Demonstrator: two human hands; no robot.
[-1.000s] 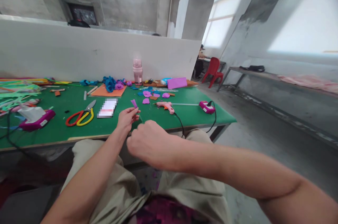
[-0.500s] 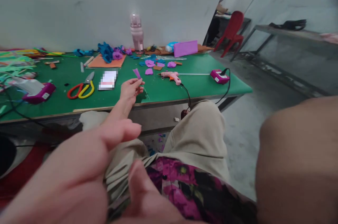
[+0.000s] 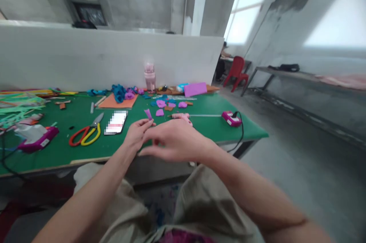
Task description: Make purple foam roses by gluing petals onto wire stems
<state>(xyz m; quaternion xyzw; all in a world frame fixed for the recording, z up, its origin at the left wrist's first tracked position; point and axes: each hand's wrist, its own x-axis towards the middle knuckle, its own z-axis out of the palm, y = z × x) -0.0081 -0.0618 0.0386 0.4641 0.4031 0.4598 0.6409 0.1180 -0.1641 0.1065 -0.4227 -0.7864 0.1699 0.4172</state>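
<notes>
Pinching purple piece in left hand; right hand near, grip partly spread.

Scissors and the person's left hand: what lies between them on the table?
In the head view, the phone lies between the scissors and the left hand.

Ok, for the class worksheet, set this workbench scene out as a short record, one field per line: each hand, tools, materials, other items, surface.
Left hand: fingers pinching a purple paper piece
Right hand: close to the left hand, thumb apart from the fingers, nothing visibly held
Tools: pink glue gun, partly hidden by the right hand; scissors with one red and one yellow handle
Materials: purple paper petals; blue paper flower on an orange sheet
Other items: phone, screen pixelated; pink bottle before a white partition
Surface: green tabletop
</notes>
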